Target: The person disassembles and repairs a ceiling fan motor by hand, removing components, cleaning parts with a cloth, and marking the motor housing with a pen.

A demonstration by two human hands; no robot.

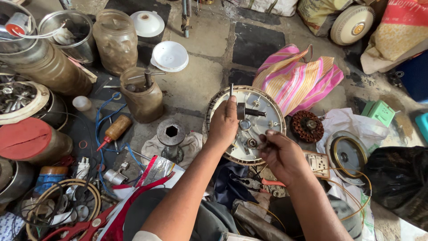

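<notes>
1. I see the round motor cover (263, 119) lying flat on the floor (196, 89), face up, straight under both hands. It is a pale, grimy metal disc with a toothed rim, small screw posts and holes across its face, and a bearing seat near the middle.
2. A dark shaft (250, 112) lies across the disc just right of my left grip. Its long axis runs left to right, the thick black end toward the left hand and the thinner threaded end pointing right, toward the striped cloth (296, 80).
3. My left hand (224, 122) is closed around a thin metal rod (231, 90). The rod stands roughly upright in the view, with its free end sticking out above the thumb and pointing away from me.
4. My right hand (281, 154) sits over the near right edge of the disc, fingers curled in. They seem to pinch something small and dark at the tips, but I cannot tell what it is.
5. Just beyond the right grip, further right, lies a rust-brown wound stator (307, 126), apart from the disc.
6. Left of the left grip stands a grey hex socket piece (171, 131) on a rag, and beyond it a brown jar (141, 96) with tools in it.
7. Below the right grip, red-handled pliers (261, 182) lie on the floor.
</notes>
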